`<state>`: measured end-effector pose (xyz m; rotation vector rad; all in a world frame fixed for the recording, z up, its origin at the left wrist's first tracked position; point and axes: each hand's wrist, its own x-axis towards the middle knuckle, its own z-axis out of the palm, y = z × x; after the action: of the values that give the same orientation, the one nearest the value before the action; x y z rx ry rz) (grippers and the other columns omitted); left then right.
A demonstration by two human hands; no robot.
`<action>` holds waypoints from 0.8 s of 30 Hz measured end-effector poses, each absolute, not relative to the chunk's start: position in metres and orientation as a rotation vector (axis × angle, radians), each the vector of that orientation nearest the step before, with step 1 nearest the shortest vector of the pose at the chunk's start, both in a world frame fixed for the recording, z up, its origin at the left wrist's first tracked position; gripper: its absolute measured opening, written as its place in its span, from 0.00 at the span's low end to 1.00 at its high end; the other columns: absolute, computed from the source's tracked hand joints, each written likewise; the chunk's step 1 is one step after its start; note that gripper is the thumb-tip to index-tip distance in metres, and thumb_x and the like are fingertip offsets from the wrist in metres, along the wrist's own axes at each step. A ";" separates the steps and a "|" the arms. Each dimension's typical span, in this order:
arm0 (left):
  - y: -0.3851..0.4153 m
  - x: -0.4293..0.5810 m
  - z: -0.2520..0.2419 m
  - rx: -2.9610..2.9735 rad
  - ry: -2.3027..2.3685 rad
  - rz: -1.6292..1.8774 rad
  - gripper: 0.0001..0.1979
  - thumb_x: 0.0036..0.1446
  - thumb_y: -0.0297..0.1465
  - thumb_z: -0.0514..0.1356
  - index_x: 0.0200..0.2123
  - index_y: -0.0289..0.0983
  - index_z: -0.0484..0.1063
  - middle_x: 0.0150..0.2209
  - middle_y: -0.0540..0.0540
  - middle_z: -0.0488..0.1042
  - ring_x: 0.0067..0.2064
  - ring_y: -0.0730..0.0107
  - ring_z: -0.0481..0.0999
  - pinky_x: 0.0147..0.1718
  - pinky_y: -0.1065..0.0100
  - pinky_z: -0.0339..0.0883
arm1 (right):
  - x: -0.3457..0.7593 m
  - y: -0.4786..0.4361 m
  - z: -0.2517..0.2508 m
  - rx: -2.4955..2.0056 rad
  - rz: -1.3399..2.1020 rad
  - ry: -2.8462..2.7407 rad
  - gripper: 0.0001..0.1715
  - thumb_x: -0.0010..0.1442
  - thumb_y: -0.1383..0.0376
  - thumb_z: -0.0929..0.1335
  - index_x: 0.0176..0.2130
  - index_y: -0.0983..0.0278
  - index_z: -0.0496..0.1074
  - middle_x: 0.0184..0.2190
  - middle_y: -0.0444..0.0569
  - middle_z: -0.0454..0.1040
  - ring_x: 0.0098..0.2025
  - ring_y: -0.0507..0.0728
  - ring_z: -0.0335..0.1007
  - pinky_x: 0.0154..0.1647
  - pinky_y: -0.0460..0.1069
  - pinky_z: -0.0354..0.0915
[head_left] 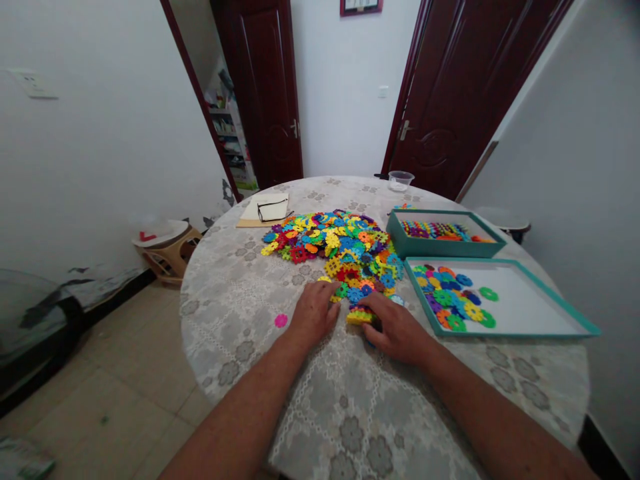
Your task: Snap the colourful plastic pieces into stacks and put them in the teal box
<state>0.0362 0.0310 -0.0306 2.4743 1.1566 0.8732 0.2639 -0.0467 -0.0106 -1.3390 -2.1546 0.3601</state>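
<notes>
My right hand [397, 328] grips a short stack of snowflake building discs [358, 318], mostly yellow at its near face, standing on the table between thumb and fingers. Beside it, my left hand [316, 312] rests at the near edge of a big loose pile of colourful snowflake discs [345, 243]. Its fingers are curled together next to a green disc [342, 291]; whatever lies under the fingertips is hidden. A single pink disc [281, 321] lies apart to the left of this hand.
A teal box [445, 249] holding rows of stacked discs stands at the right. In front of it, a teal-rimmed lid [535, 300] carries loose discs. Eyeglasses [273, 212] rest on a notepad [250, 212] at the back left. A clear plastic bowl [401, 180] sits at the far edge.
</notes>
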 end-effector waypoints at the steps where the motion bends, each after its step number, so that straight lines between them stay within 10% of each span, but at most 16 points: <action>1: 0.030 0.038 -0.029 2.492 1.179 0.826 0.20 0.62 0.28 0.62 0.57 0.39 0.74 0.54 0.38 0.75 0.58 0.51 0.71 0.60 0.50 0.65 | 0.264 -0.046 -0.012 -1.328 0.348 -2.150 0.21 0.62 0.69 0.68 0.55 0.60 0.69 0.47 0.53 0.75 0.48 0.61 0.73 0.52 0.56 0.69; 11: 0.036 0.038 -0.029 2.428 1.170 0.881 0.08 0.63 0.29 0.62 0.45 0.40 0.77 0.48 0.40 0.77 0.54 0.54 0.73 0.57 0.53 0.65 | 0.261 -0.045 -0.014 -1.306 0.306 -2.147 0.26 0.61 0.71 0.68 0.58 0.60 0.69 0.50 0.54 0.75 0.52 0.62 0.72 0.55 0.57 0.68; 24: 0.071 0.076 -0.018 2.193 1.434 0.836 0.21 0.58 0.29 0.68 0.55 0.40 0.74 0.44 0.41 0.79 0.48 0.55 0.77 0.51 0.58 0.67 | 0.264 -0.042 -0.014 -1.322 0.335 -2.103 0.25 0.60 0.70 0.68 0.56 0.60 0.69 0.49 0.53 0.76 0.49 0.61 0.73 0.53 0.56 0.69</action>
<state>0.0764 0.0710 -0.0178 2.1926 1.4336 0.8362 0.2643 -0.0423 -0.0137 -1.3224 -2.1029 0.3354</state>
